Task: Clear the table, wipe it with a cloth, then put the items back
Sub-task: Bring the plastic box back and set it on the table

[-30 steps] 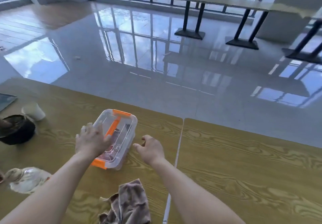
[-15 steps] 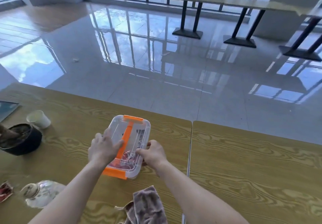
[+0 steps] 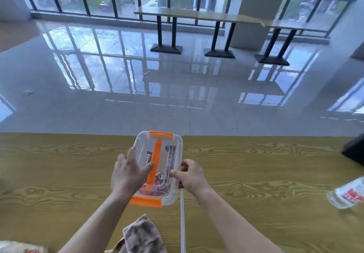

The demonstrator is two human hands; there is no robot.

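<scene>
A clear plastic box (image 3: pixel 167 144) with orange clips and an orange handle sits near the middle of the wooden table (image 3: pixel 256 166), by the seam between two tabletops. My left hand (image 3: pixel 128 174) lies on its lid and left side. My right hand (image 3: pixel 192 176) grips its right edge. Packets show through the lid. A crumpled brownish cloth (image 3: pixel 141 235) lies on the table just below the box, between my forearms.
A clear plastic bottle (image 3: pixel 348 194) with a red label lies on its side at the right edge. A dark object (image 3: pixel 355 151) sits at the far right. A wrapper (image 3: pixel 21 247) peeks in at the bottom left. Beyond the table's far edge is glossy floor.
Both hands have closed on the box, the right one moving onto its right edge. The view has swung right: the bowl and cup on the left are out of sight.
</scene>
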